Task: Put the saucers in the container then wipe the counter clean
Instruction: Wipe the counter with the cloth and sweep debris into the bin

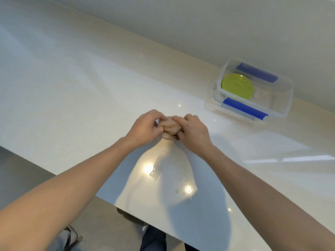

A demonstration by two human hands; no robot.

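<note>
Head view: left hand (145,128) and right hand (193,134) together grip a bunched cloth (170,126) between them; container (253,91) lies at two o'clock.

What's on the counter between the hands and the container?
Head view: only bare counter, with glare spots, lies between the right hand gripping the cloth and the container. The puddle sits nearer the person.

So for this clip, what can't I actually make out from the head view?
- Cloth: bunched between the left hand and right hand; the fingers cover most of it, so its size and shape are unclear.
- Saucers: only the top green one shows in the container; it hides any beneath, so no count.
- Spill: glare on the counter blurs its extent.
- Floor items: cut off by the bottom edge and counter.
</note>
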